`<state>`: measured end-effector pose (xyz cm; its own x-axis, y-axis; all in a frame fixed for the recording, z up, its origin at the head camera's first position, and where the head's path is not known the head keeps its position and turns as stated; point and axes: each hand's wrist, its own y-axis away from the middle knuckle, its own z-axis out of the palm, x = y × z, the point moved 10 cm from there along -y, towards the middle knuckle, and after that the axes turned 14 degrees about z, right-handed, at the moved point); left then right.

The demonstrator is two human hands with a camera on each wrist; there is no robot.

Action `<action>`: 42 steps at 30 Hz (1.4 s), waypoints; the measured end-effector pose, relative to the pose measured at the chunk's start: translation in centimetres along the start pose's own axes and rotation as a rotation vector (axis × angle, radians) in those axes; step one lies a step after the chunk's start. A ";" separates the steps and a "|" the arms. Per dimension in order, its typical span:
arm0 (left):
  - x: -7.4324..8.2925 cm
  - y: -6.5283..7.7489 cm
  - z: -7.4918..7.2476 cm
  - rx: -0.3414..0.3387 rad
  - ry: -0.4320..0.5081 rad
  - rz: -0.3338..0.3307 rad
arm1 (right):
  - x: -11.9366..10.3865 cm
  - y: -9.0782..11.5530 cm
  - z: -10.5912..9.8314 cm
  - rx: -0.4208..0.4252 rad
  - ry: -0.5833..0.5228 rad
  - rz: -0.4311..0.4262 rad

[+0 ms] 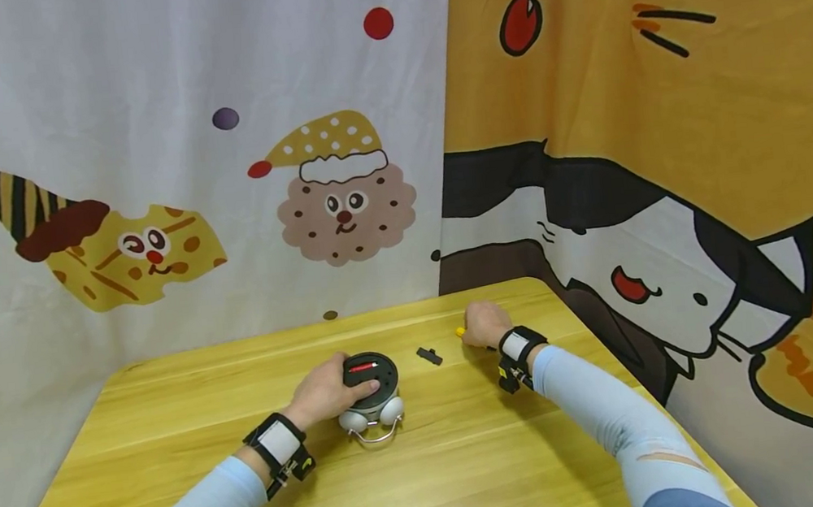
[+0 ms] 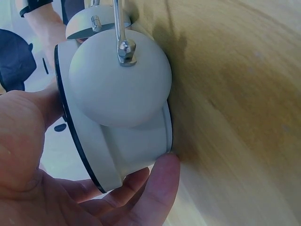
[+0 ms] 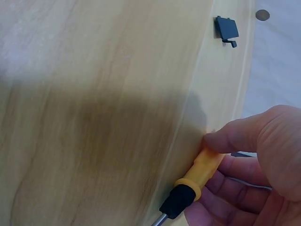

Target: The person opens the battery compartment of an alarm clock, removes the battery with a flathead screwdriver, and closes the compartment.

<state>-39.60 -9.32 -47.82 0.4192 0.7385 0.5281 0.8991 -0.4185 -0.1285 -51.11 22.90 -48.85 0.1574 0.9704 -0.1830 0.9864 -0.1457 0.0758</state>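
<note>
A twin-bell alarm clock (image 1: 385,378) lies on the table with its black back up and its bells and handle toward me. Set in an open slot of that back is a red battery (image 1: 363,367). My left hand (image 1: 320,392) grips the clock by its side, the thumb across the back. In the left wrist view, fingers curl around the rim near one white bell (image 2: 120,80). My right hand (image 1: 485,325), farther right, holds a screwdriver (image 3: 207,167) by its yellow handle, close to the tabletop. Between the hands lies a small black battery cover (image 1: 429,356).
The wooden table (image 1: 470,459) ends at a back edge against a white printed curtain (image 1: 162,81). On the right side hangs an orange curtain (image 1: 582,90) with cat drawings, close to the table's right edge.
</note>
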 end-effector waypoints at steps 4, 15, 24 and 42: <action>0.0 -0.1 -0.2 0.008 -0.006 -0.001 | -0.3 0.1 -0.2 0.026 0.020 -0.019; 0.2 0.4 -0.1 0.018 0.008 -0.007 | -0.2 0.5 -0.1 0.070 -0.007 -0.043; 0.0 0.5 0.1 0.025 0.000 -0.007 | -0.8 0.9 -0.1 0.106 -0.061 -0.107; -0.5 0.1 0.3 0.030 0.001 -0.014 | -1.3 0.8 -1.4 0.174 -0.272 -0.119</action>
<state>-39.73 -9.60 -48.31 0.4067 0.7438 0.5305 0.9082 -0.3919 -0.1467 -50.63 21.75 -47.14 0.0241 0.8991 -0.4370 0.9881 -0.0878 -0.1261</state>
